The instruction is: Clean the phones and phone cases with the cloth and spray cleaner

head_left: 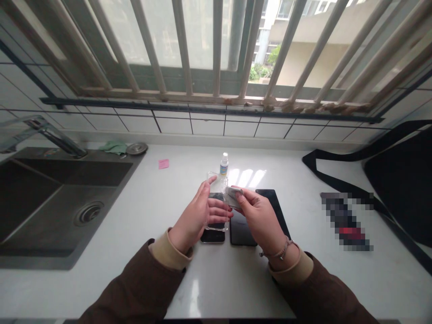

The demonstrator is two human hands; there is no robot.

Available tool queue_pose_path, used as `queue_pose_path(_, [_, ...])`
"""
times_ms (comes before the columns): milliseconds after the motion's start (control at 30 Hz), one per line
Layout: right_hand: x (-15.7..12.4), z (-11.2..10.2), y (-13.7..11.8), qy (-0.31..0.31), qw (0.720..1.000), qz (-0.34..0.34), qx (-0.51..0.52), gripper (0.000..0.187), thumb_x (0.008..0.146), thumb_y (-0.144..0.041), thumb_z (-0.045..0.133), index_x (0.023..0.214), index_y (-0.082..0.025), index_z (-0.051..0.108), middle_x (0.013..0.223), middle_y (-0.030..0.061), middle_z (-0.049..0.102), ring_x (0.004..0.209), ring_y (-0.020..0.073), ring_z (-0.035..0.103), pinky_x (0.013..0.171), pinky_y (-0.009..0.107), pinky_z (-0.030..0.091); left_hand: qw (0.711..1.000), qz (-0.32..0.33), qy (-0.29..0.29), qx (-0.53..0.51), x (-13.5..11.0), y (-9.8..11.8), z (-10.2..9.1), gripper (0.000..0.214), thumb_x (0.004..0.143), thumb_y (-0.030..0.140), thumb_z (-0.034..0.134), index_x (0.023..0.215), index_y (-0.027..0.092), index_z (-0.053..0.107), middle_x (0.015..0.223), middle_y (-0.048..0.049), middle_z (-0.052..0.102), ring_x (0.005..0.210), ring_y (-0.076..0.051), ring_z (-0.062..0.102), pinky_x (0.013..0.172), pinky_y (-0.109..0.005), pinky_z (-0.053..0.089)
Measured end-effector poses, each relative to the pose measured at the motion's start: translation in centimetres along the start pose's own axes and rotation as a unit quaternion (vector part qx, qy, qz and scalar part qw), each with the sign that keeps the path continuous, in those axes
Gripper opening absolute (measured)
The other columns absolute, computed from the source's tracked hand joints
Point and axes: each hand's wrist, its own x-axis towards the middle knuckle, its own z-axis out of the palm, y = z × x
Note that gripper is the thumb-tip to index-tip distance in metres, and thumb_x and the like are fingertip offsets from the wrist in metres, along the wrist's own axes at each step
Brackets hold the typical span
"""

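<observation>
My left hand [199,209] grips a clear phone case [216,228] by its edge, its fingers showing through the transparent back. In my right hand [259,211] a folded whitish cloth [232,196] is pinched between thumb and fingers, at the case's right edge. Below the case a dark phone [212,237] lies on the counter. A black tablet [243,231] rests beside it, partly covered by my right hand. Just beyond my hands stands a small white bottle [224,165] with a colourful label.
At the left is a dark sink [67,198] with a chrome faucet [57,135]. A green cloth [114,147] and a metal strainer [137,148] lie behind it. A pink note [164,164] sits on the white counter [135,283]. A black bag [401,175] with a strap is at the right.
</observation>
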Motion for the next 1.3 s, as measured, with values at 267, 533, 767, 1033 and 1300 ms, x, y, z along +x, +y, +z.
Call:
queue_pose_path(267, [0.0, 0.4, 0.1, -0.031, 0.996, 0.047, 0.064, 0.041, 0.093, -0.055, 0.082, 0.121, -0.026, 0.085, 0.124, 0.009, 0.082, 0.113, 0.0255, 0.075, 0.105, 0.046, 0.06, 0.998, 0.027, 0.019, 0.06, 0.7, -0.6, -1.2, 0.071, 0.108, 0.069, 0.043, 0.169, 0.032, 0.039, 0.085, -0.0044, 0.071, 0.066, -0.022, 0.076, 0.064, -0.035, 0.065])
queue_pose_path(533, [-0.2, 0.7, -0.3, -0.05, 0.988, 0.095, 0.114, 0.038, 0.089, -0.053, 0.086, 0.114, -0.024, 0.086, 0.118, 0.008, 0.082, 0.103, 0.0201, 0.074, 0.093, 0.035, 0.061, 0.989, 0.131, 0.042, 0.058, 1.0, -1.1, -1.5, 0.065, 0.108, 0.065, 0.052, 0.158, 0.025, 0.058, 0.122, -0.0126, 0.072, 0.113, -0.026, 0.069, 0.086, -0.034, 0.06])
queue_pose_path(767, [-0.7, 1.0, 0.2, -0.138, 0.975, 0.13, 0.112, 0.036, 0.094, -0.051, 0.082, 0.116, -0.023, 0.085, 0.118, 0.0081, 0.082, 0.103, 0.0184, 0.075, 0.093, 0.033, 0.06, 0.988, 0.155, 0.022, -0.019, 0.2, -0.6, -0.8, 0.064, 0.108, 0.063, 0.054, 0.16, 0.026, 0.05, 0.128, -0.0135, 0.076, 0.128, -0.03, 0.068, 0.108, -0.044, 0.054])
queue_pose_path(1033, [-0.9, 1.3, -0.4, -0.167, 0.97, 0.158, 0.076, 0.04, 0.091, -0.056, 0.084, 0.112, -0.022, 0.085, 0.105, 0.0071, 0.083, 0.089, 0.0171, 0.073, 0.082, 0.031, 0.058, 0.981, 0.158, 0.024, -0.11, -0.1, 0.4, -0.2, 0.06, 0.108, 0.063, 0.053, 0.155, 0.028, 0.044, 0.122, -0.0114, 0.074, 0.107, -0.023, 0.073, 0.108, -0.044, 0.054])
queue_pose_path(1300, [-1.2, 1.8, -0.4, -0.172, 0.956, 0.196, 0.131, 0.04, 0.088, -0.053, 0.088, 0.105, -0.017, 0.084, 0.096, 0.0073, 0.081, 0.082, 0.0161, 0.07, 0.08, 0.03, 0.057, 0.957, 0.268, 0.05, -0.105, -0.2, 0.2, 0.1, 0.065, 0.1, 0.066, 0.066, 0.152, 0.036, 0.044, 0.13, -0.0084, 0.061, 0.117, -0.021, 0.067, 0.116, -0.044, 0.051])
